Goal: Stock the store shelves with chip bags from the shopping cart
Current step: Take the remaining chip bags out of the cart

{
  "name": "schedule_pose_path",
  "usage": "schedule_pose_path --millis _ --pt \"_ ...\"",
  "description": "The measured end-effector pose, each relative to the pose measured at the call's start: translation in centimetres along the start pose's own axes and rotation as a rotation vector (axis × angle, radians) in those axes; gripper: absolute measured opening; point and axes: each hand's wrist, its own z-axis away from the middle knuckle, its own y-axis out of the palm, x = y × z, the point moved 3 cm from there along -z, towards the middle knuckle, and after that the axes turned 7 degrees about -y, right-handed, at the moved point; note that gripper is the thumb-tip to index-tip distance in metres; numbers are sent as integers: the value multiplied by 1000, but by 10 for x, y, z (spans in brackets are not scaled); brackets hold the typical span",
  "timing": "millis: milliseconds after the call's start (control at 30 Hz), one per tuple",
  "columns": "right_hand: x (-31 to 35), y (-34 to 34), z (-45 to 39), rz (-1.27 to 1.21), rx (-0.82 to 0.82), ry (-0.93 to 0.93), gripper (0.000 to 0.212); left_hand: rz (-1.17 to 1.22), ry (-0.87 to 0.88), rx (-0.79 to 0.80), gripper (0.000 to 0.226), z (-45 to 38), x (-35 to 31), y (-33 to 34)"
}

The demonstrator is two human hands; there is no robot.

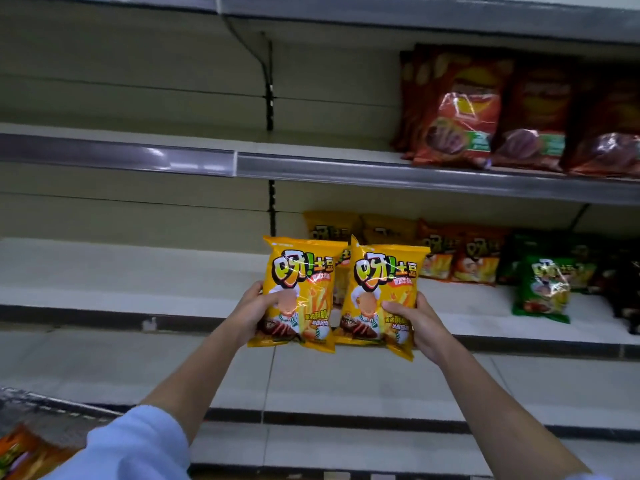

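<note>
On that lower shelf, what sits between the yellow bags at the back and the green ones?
In the head view, orange bags of the same brand stand between the yellow bags at the back and the green bags, all on the lower shelf.

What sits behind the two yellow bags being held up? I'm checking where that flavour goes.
More yellow bags stand on the shelf right behind the left-hand bag and right-hand bag, with orange bags beside them. The held bags cover the row's lower part.
</note>
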Motion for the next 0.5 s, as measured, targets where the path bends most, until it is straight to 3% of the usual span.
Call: schedule_pose_path --millis 100,233,400,500 --pt "0 -31 -14 8 -34 20 66 10 -22 32 48 -13 2 31" --pt "-4 -58 -34 13 -63 30 88 -3 -35 41 61 -34 5 57" --pt "-17 -80 -60 38 -103 56 70 -37 -16 -79 36 -63 14 73" --pt "-34 -93 -81 68 -107 73 69 -73 -28 -148 35 -82 23 78"
